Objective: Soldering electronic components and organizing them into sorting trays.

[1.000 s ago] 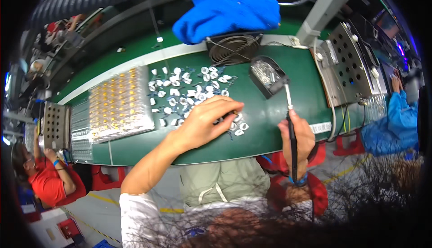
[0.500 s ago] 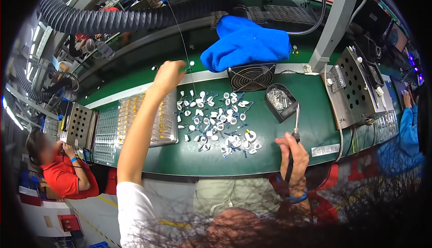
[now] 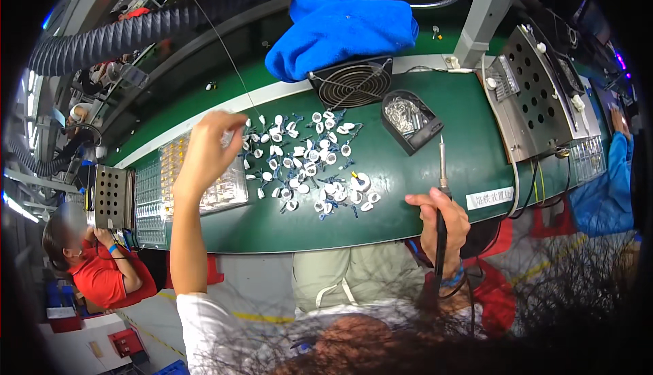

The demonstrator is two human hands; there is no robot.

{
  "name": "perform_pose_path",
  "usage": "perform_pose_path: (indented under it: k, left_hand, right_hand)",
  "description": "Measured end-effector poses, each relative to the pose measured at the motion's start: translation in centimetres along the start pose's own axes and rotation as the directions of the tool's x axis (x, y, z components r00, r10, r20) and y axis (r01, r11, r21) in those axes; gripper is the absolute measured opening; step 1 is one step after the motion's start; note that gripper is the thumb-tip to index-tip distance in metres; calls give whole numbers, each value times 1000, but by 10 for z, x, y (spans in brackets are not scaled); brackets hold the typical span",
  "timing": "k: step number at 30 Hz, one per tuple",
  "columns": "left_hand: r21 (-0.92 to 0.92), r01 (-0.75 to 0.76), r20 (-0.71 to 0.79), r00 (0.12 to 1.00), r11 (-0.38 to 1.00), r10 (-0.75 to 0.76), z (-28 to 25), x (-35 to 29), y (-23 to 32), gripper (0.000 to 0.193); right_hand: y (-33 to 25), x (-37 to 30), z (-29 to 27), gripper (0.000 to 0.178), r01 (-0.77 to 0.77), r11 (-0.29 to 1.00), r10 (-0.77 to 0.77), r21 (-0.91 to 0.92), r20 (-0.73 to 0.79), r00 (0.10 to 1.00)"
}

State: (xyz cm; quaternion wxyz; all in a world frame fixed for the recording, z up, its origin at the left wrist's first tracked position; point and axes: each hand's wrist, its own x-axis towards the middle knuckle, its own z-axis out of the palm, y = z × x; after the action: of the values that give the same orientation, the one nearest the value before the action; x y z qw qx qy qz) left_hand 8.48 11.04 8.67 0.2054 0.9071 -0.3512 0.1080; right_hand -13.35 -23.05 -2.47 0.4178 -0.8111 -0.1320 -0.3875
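Note:
My right hand [image 3: 443,229] grips the black handle of a soldering iron [image 3: 443,165], its metal tip pointing up and away, with the index finger stretched to the left. My left hand [image 3: 209,150] hovers over the right part of a clear tray [image 3: 238,194] holding yellow parts. Its fingers are bent, thumb and forefinger apart, and nothing shows between them. Just right of it, a thin wire [image 3: 235,69] slants down to the green bench. Small white oval parts with dark blue leads [image 3: 310,169] lie scattered in front of me. One larger white ring-shaped part [image 3: 360,182] carries a yellow piece.
A black bin [image 3: 410,143] of small metal parts sits beside a black fan [image 3: 354,84], with blue cloth [image 3: 340,31] over it. A perforated metal box [image 3: 534,96] stands at right. One ribbed hose [image 3: 136,38] crosses upper left. A person in red [image 3: 109,269] works at far left.
The whole view has shifted. My left hand has drawn back from beyond the tray and the wire's lower end to above the tray. My right hand still holds the soldering iron.

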Motion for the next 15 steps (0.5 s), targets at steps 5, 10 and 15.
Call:
perform_pose_path:
  k: [5, 10, 15]
  left_hand:
    - [27, 4, 71, 997, 1000, -6, 3, -43, 46, 22]
    - [38, -79, -89, 993, 996, 82, 53, -49, 88, 38]
    - [106, -75, -134, 987, 991, 89, 84, -44, 101, 35]
  right_hand:
    - [-4, 9, -7, 43, 39, 999, -39, -11, -13, 999]
    - [-3, 28, -15, 54, 34, 926, -10, -375, 65, 998]
    - [11, 44, -12, 61, 123, 886, -44, -447, 184, 982]
